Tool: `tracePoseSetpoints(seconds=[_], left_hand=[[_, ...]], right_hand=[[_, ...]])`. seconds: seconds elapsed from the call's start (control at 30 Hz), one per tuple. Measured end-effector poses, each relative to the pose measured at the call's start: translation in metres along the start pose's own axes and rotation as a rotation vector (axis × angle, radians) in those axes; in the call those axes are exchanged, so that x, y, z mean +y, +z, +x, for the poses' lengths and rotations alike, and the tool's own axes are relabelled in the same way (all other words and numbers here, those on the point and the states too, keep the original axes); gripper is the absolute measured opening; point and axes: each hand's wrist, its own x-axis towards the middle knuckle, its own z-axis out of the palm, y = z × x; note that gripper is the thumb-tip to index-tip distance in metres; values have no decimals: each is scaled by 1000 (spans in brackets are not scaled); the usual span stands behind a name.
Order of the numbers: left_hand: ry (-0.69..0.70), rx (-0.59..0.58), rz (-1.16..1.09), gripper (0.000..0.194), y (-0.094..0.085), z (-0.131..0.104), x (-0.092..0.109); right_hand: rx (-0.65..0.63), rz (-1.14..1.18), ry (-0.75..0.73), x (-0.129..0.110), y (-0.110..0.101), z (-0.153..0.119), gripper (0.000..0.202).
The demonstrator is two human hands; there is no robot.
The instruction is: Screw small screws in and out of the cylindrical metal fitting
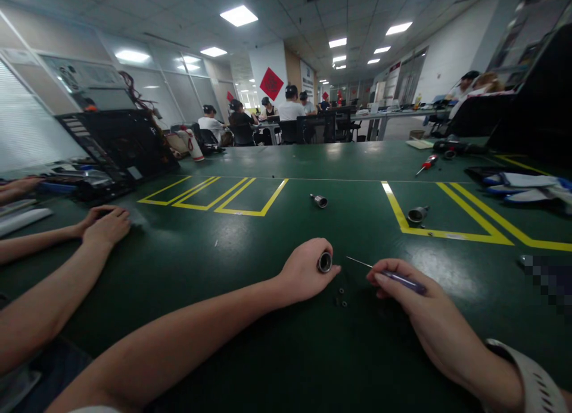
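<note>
My left hand (307, 271) is closed around a hollow metal cylinder (325, 262), whose round open end faces me. In my right hand (404, 288) is a screwdriver (402, 280) with a purple handle, gripped between thumb and fingers. Its thin shaft points left toward the cylinder, with the tip a little apart from it. Several small dark ring-like parts (342, 298) lie on the green tabletop just below the left hand. Farther off, one metal fitting (319, 201) lies on its side, and another metal fitting (417, 214) rests inside a yellow-taped outline.
Yellow tape (250, 213) marks boxes on the green table (214, 353). A red screwdriver (428, 164) and white-blue gloves (531, 186) lie at right. At left are another person's hands (105, 225) and a black equipment case (120, 148). People sit at desks behind.
</note>
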Motion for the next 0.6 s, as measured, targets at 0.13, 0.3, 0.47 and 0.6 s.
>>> tracePoseSetpoints(seconds=[0.13,0.3,0.47,0.6], left_hand=[[118,-61,-72,20,-8,-1,0],[280,-193,-34,24,-17,-7,8],[399,-278,171,42,-12,-12,18],[436,-300,312,38,-8,-13,27]], right_hand=[[-21,-99,-22,2,2,1,29],[9,-34,-5,0,3,1,28],[28,-24,-26,-3,5,-1,24],[41,-11,-29,-5,8,0,23]])
